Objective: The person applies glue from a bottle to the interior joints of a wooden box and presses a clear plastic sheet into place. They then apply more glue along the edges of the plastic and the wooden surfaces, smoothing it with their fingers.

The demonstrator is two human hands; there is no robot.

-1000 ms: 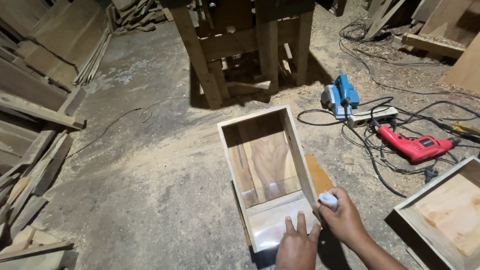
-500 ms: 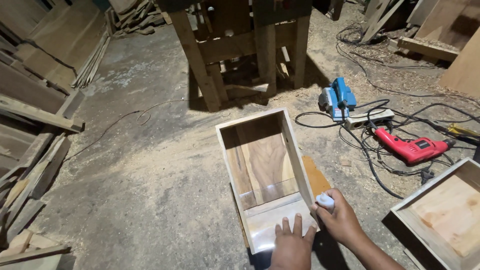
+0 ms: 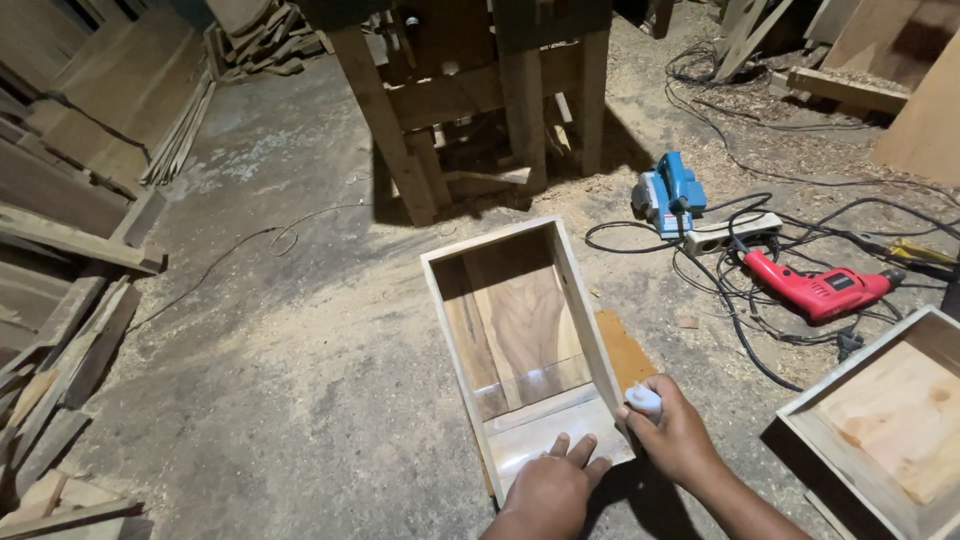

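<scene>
Stacked rough timber planks (image 3: 70, 250) are lying along the left, with a heavy wooden trestle frame (image 3: 470, 100) standing further back. On the dusty, sawdust-strewn concrete floor (image 3: 280, 400), the open rectangular pale-wood box (image 3: 520, 340) is sitting in the middle. The left hand (image 3: 550, 490) is pressing flat, fingers spread, on its near glossy panel. The right hand (image 3: 680, 435) is closing its grip around a small white bottle-like object (image 3: 643, 400) at the box's right wall. The box is looking stiff and fairly light, best held by its side walls. Rightward, a blue power planer (image 3: 668, 192), a red electric drill (image 3: 815, 290) and another shallow wooden box (image 3: 890, 430) are lying.
</scene>
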